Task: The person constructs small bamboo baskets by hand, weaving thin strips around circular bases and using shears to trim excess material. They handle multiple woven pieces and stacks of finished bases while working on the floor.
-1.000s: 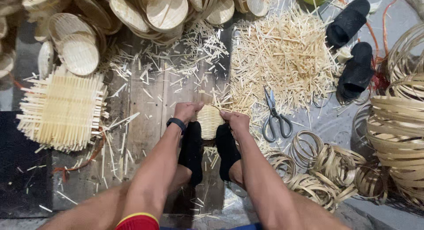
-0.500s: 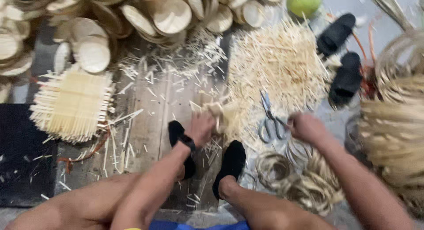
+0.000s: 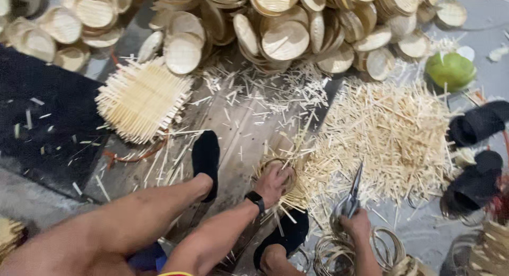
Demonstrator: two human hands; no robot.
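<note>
My left hand (image 3: 273,184), with a black wristband, presses down on a small woven bamboo mat (image 3: 294,194) with a round ring on it, on the wooden boards. My right hand (image 3: 354,226) grips the handles of grey scissors (image 3: 351,197), whose blades point up and away from me, just right of the mat. My feet in black socks (image 3: 206,158) rest on the boards on either side of my left arm.
A heap of cut bamboo slivers (image 3: 392,133) lies at right. Stacked round woven lids (image 3: 286,37) fill the back. A square woven mat (image 3: 142,98) lies at left beside a black mat (image 3: 42,117). Bamboo rings (image 3: 382,249), black slippers (image 3: 477,122) and a green coconut (image 3: 450,69) sit at right.
My right hand reached right to the scissors and picked them up. My left hand stayed on the small woven piece. The camera view swung right and closer.
</note>
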